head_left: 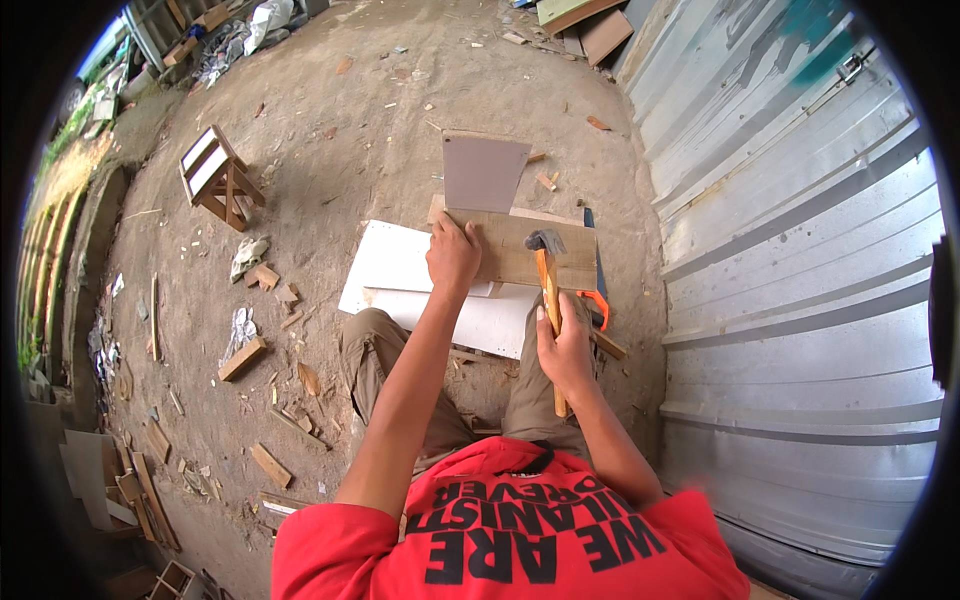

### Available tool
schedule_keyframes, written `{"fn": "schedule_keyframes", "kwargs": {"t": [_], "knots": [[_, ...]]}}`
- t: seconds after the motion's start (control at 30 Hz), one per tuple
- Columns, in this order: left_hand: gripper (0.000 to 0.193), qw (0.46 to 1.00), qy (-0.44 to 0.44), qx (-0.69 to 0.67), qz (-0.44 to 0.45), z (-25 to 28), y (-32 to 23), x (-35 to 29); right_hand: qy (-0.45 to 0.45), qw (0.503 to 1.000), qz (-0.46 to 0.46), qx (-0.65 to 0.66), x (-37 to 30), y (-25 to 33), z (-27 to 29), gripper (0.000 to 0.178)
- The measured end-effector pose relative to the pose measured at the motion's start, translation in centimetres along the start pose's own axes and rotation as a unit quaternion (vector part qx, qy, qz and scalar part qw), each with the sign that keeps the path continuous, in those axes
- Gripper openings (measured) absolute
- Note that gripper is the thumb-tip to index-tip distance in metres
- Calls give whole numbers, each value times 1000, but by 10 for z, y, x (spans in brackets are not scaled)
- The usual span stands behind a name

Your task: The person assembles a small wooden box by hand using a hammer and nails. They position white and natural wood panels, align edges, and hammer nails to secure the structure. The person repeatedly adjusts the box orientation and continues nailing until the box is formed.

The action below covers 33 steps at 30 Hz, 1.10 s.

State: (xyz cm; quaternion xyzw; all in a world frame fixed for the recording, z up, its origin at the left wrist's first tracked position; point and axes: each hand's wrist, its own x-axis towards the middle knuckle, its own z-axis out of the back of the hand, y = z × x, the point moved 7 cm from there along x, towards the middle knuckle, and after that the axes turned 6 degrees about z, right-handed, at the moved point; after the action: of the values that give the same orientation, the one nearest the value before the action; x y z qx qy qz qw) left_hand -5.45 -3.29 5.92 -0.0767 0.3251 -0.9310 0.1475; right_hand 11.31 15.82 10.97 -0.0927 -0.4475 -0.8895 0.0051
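Your red printed T-shirt [520, 530] is filling the bottom of the view, and below it your knees in olive-brown trousers [375, 350] are folding up under your forearms as you are squatting on the ground. Your right hand [566, 350] is closing its fingers around the pale wooden handle of a steel-headed claw hammer [547, 275], whose dark head is resting on a flat rectangular board of light brown wood [525, 250]. Your left hand [452, 255] is pressing down on the left end of that same board, fingers curled over its near edge. The board is lying across a large white sheet panel [400, 265] spread on the ground, and a grey square panel [483, 172] is standing just behind it. An orange-handled tool [597, 305] is poking out beside your right knee, mostly hidden by the board and your leg, so you cannot tell what kind it is. You are working on bare packed dirt ground [350, 120] strewn with wood offcuts, with a small wooden stool [218, 177] tipped over well off to your left and a corrugated silver metal wall [790, 250] running along your right. The far corners are bending into the dark rim and staying hard to read.
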Motion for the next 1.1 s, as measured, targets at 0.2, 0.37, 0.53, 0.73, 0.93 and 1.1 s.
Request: {"fn": "schedule_keyframes", "kwargs": {"t": [0.2,0.37,0.53,0.73,0.93,1.1], "knots": [[58,1000,-2,-12,-16,4,-4,0,23,977,-90,190,2,2,-6,37],[51,961,-147,-67,-225,15,-11,-20,-44,960,-83,265,24,-5,-21,46],[52,916,-6,-25,-399,8,-24,-44,-16,994,-83,75,15,-33,-29,50],[84,901,93,49,-422,3,-24,-41,-30,992,-79,93,8,-56,-43,46],[87,906,162,53,-387,-4,-25,-37,-20,993,-50,107,15,-36,-32,39],[86,904,181,48,-385,-5,-26,-36,-5,998,-26,61,24,-12,-21,33]]}}
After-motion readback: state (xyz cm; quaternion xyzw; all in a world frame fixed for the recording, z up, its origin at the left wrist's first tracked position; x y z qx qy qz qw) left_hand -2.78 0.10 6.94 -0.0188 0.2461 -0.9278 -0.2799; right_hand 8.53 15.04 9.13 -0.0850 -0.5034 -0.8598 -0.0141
